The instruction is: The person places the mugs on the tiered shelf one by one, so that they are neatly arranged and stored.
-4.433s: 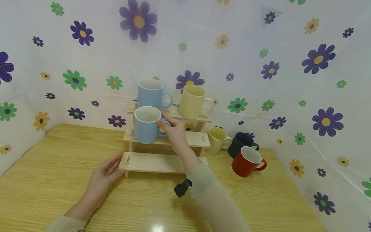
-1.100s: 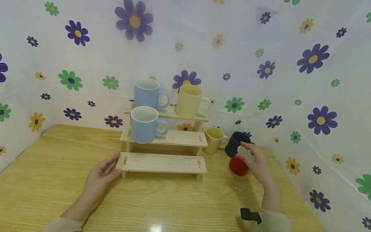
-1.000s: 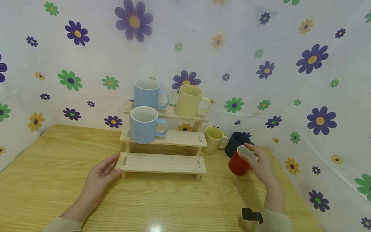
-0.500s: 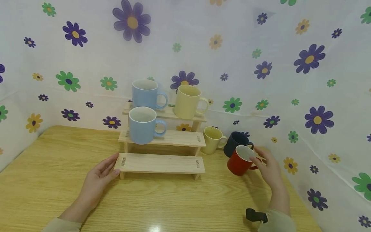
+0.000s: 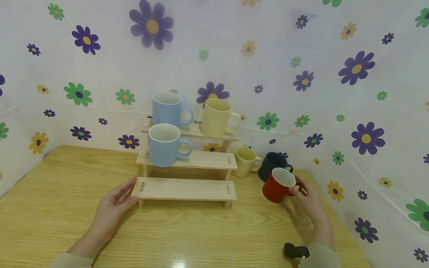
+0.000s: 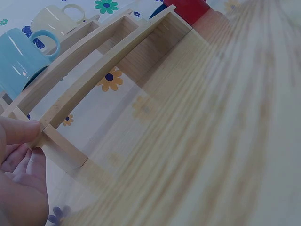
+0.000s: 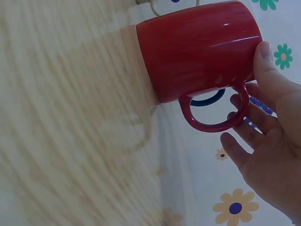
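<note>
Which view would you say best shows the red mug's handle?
The right wrist view: the handle appears large, its loop plain. The head view shows it small, partly behind the right hand; the left wrist view, not discernibly.

mugs 6 (image 5: 276, 188) | shelf tiers 3 (image 5: 184, 188) | hands 2 (image 5: 112, 206) | table 1 (image 5: 187, 230)

Fingers (image 6: 36, 165) pinch the wooden rack (image 6: 107, 64) at one corner.

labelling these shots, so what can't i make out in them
- Head: the lower right of the navy mug, behind the red mug; part of the base of the upper light blue mug, behind the lower light blue mug.
- Left wrist: the rest of the left hand, cut by the left edge.
- Right wrist: the right hand's index fingertip, behind the red mug.
</note>
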A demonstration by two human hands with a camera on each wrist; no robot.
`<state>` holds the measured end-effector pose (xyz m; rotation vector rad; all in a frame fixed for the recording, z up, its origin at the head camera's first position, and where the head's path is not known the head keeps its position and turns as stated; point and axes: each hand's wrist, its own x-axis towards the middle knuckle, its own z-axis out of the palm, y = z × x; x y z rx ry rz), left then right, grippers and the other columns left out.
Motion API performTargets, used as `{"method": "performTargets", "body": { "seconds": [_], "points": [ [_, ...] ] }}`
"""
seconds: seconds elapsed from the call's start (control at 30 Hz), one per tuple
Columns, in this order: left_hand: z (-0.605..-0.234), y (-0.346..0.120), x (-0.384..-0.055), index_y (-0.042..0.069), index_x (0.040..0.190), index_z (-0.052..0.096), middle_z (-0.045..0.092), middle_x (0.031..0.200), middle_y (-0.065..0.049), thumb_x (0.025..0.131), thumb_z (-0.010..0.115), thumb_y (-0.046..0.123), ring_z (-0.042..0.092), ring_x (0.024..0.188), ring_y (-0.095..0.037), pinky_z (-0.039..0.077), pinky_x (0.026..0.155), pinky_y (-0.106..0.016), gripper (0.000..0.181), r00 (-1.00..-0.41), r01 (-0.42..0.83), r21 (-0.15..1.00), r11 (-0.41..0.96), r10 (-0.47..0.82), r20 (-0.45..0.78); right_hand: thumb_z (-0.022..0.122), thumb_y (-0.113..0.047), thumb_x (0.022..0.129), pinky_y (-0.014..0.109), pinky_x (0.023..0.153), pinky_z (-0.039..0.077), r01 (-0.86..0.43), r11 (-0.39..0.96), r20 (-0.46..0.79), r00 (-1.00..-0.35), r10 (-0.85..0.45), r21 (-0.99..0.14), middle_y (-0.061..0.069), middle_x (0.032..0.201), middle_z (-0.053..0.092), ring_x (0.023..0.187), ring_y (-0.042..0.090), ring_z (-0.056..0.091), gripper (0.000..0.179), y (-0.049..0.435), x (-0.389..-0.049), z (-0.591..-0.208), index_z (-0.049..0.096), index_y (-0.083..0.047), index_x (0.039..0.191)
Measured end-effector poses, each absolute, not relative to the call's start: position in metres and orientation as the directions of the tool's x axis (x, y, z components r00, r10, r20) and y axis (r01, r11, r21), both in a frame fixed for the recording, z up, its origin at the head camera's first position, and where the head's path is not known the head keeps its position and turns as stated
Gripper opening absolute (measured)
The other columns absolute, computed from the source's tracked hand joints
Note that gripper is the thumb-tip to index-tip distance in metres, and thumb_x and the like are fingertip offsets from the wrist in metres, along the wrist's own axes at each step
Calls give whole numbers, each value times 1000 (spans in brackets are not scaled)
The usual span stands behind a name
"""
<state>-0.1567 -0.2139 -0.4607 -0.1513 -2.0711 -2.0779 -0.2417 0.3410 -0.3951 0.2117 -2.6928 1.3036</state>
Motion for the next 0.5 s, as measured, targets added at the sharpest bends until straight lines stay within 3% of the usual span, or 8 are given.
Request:
{"method": "performTargets", "body": {
  "seconds": [0.5],
  "points": [
    [-461,-213,-157,-2,143,38,34,150,-16,93,64,14,41,129,-2,44,95,-15,59,-973,217,976,18,-81,218,59,-34,95,55,101,40,-79,619,133,-990,41,-781,26,123,52,116,39,46,61,338,-242,-403,37,-9,147]
  ]
}}
